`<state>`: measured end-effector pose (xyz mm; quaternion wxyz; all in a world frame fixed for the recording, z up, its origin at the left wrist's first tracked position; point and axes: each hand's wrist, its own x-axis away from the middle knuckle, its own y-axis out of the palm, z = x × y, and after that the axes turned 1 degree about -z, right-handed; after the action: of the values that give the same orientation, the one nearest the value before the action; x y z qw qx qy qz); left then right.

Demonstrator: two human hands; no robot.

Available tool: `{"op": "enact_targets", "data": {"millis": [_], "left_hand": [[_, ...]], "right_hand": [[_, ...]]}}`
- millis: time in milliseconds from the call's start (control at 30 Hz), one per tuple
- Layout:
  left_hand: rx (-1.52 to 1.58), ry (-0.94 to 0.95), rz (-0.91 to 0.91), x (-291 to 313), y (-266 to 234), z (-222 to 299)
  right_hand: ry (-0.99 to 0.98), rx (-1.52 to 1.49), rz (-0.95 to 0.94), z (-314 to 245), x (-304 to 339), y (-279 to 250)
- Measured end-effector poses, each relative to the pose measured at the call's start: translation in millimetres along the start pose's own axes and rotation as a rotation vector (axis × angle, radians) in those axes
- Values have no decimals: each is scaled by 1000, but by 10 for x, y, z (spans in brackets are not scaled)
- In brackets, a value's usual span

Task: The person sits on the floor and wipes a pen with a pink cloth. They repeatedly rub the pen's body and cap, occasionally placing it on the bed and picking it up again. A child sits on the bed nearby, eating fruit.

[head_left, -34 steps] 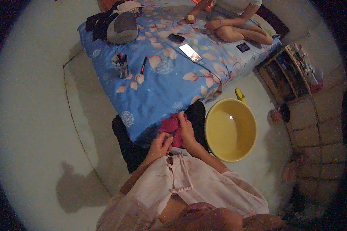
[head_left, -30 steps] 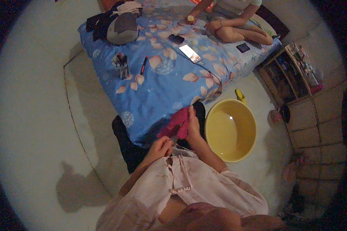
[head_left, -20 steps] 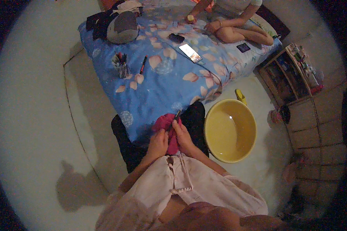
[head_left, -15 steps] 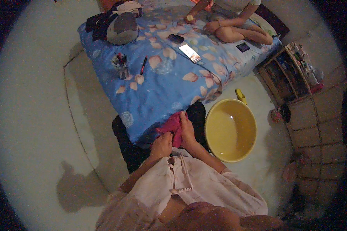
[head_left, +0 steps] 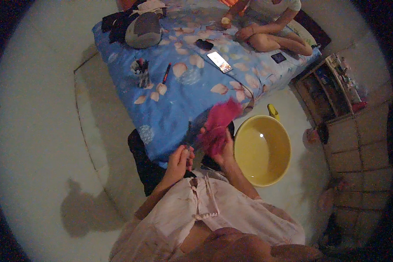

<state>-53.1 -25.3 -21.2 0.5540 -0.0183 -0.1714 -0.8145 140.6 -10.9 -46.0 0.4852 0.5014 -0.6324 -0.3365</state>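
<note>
One pink cloth (head_left: 225, 114), in right hand (head_left: 225, 152), now clear of left hand (head_left: 177, 162).

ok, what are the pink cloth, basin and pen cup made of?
Pink cloth: fabric, matte; it bunches and folds in the right hand. Weave unclear.
Basin: likely plastic, smooth, slightly glossy; even yellow, small bright highlight inside.
Pen cup: seemingly see-through, perhaps clear plastic or glass; too small to settle.

Blur softens the pink cloth (head_left: 223, 115) in the right hand (head_left: 225, 152) and the thin dark item (head_left: 189, 127) at the left hand (head_left: 178, 162). Beyond both hands, the top edge crops a seated person (head_left: 266, 42).
</note>
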Motion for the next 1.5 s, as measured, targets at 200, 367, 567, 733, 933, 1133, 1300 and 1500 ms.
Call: {"op": "enact_targets", "data": {"millis": [200, 367, 567, 733, 933, 1133, 1300, 1500], "left_hand": [[-568, 132, 84, -18, 64, -420], [-746, 262, 266, -24, 134, -387], [-819, 197, 0, 18, 196, -241], [-590, -10, -173, 182, 147, -30], [235, -106, -1, 67, -115, 140], [26, -169, 238, -17, 59, 299], [411, -168, -84, -59, -196, -57], [440, -148, 36, -67, 97, 286]], "right_hand": [[163, 115, 4, 428, 95, -99], [172, 254, 96, 517, 115, 4], [-49, 790, 359, 415, 129, 277], [-308, 854, 344, 63, -89, 102], [-72, 1168, -35, -171, 164, 280], [-207, 1438, -332, 81, 389, 690], [-298, 1655, -411, -18, 455, 749], [-571, 1830, -443, -60, 529, 969]]}}
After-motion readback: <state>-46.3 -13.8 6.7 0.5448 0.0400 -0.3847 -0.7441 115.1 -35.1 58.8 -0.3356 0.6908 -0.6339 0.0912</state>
